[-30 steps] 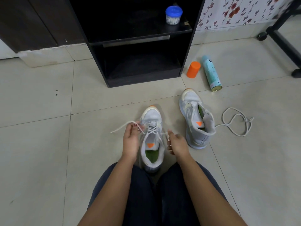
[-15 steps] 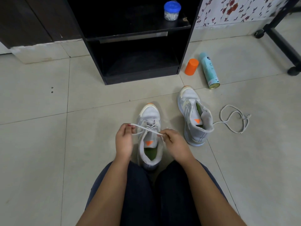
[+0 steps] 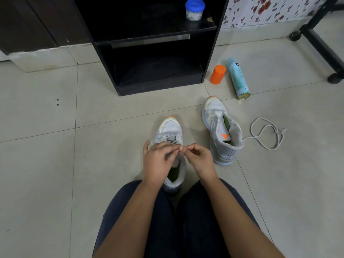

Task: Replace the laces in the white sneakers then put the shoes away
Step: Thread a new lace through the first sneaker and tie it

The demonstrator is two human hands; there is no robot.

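A white sneaker (image 3: 170, 130) with an orange toe tip stands on the floor between my knees, laced across its front. My left hand (image 3: 158, 161) and my right hand (image 3: 200, 159) meet over its tongue, fingertips pinching the lace ends together; the lace itself is mostly hidden under my fingers. The second white sneaker (image 3: 220, 131) stands to the right, unlaced, tongue pulled open. A loose white lace (image 3: 268, 135) lies coiled on the tiles just right of that shoe.
A black open shelf unit (image 3: 158, 82) stands straight ahead, with a blue-lidded jar (image 3: 194, 9) on its upper shelf. An orange cap (image 3: 217, 74) and a light-blue spray can (image 3: 238, 79) lie to its right. A black wheeled frame (image 3: 323, 43) is at far right.
My hands have drawn together over the near sneaker's tongue. The lace, stretched out to the left and then taut between both hands, is now gathered at my fingertips.
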